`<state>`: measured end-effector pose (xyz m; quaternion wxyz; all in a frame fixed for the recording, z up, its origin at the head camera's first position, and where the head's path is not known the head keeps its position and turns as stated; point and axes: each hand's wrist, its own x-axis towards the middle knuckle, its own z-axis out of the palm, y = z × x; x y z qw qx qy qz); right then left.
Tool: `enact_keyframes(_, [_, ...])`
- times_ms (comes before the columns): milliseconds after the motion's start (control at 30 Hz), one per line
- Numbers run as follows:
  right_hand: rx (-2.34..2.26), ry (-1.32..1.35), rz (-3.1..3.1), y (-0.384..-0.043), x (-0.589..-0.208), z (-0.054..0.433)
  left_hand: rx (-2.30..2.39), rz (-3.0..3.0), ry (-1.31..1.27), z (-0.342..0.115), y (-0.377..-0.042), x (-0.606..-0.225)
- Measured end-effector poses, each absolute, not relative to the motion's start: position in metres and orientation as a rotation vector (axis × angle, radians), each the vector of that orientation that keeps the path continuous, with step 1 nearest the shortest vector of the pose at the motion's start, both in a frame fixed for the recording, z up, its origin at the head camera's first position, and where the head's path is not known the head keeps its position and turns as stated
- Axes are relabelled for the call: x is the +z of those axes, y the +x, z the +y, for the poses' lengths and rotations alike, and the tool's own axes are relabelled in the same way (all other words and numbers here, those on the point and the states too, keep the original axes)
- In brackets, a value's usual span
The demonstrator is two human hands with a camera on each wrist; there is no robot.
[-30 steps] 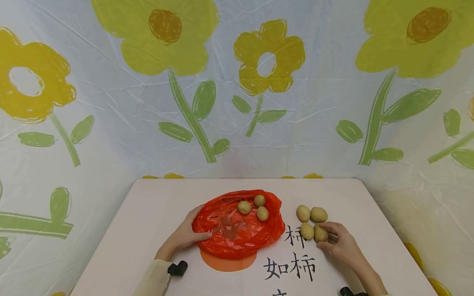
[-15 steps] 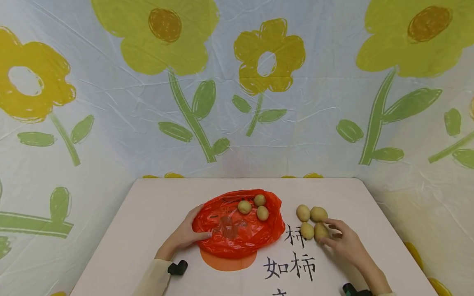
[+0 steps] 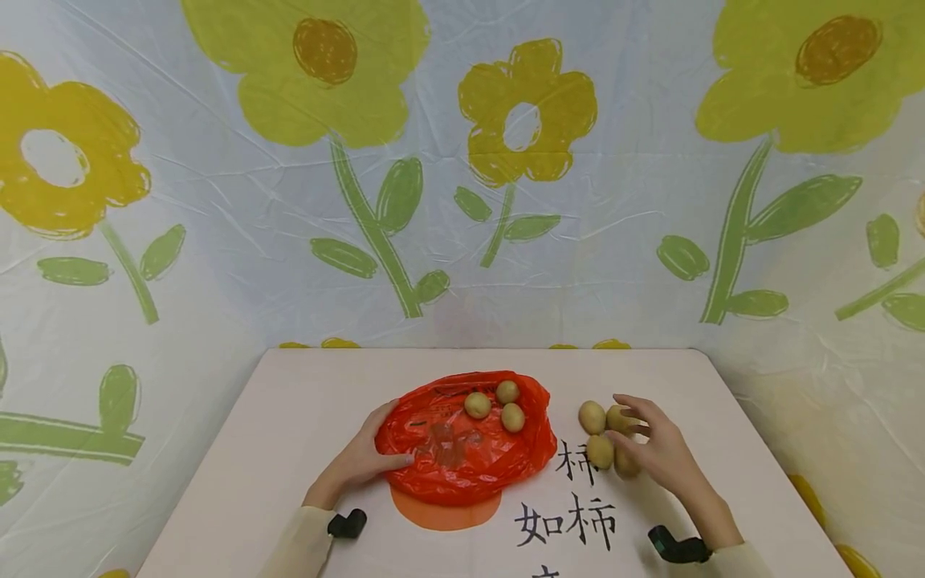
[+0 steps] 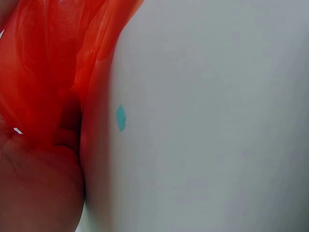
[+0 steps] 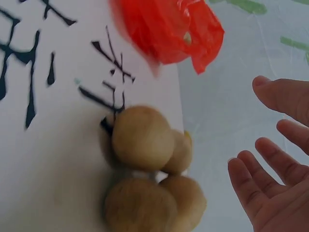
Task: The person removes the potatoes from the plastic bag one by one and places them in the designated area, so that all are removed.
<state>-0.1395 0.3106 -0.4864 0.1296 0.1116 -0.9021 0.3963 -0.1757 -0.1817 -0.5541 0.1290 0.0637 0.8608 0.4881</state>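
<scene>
A red plastic bag lies spread on the table, and three potatoes rest on its far right part. My left hand holds the bag's left edge, thumb over the near side. The left wrist view shows its fingers partly covered by red plastic. To the right of the bag, several more potatoes sit in a tight cluster. My right hand hovers over the right side of this cluster with its fingers spread, holding nothing. In the right wrist view its fingers stand apart from the potatoes.
Black brush characters and an orange printed shape mark the pale tabletop. A flower-printed cloth rises behind the table and along both sides. Each wrist carries a black device.
My right hand has moved up and away from the near right potato, its fingers now higher above the cluster and spread wider. My left hand and the bag stay put.
</scene>
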Motion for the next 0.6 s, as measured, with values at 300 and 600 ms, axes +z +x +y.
enact_keyframes(300, [1.297, 0.351, -2.702, -0.158, -0.474, 0.271, 1.424, 2.5, 0.177, -0.181, -0.175, -0.554])
enact_keyframes(600, [1.361, 0.517, -2.752, -0.18, -0.466, 0.228, 1.414, 2.502, 0.184, -0.183, -0.176, -0.556])
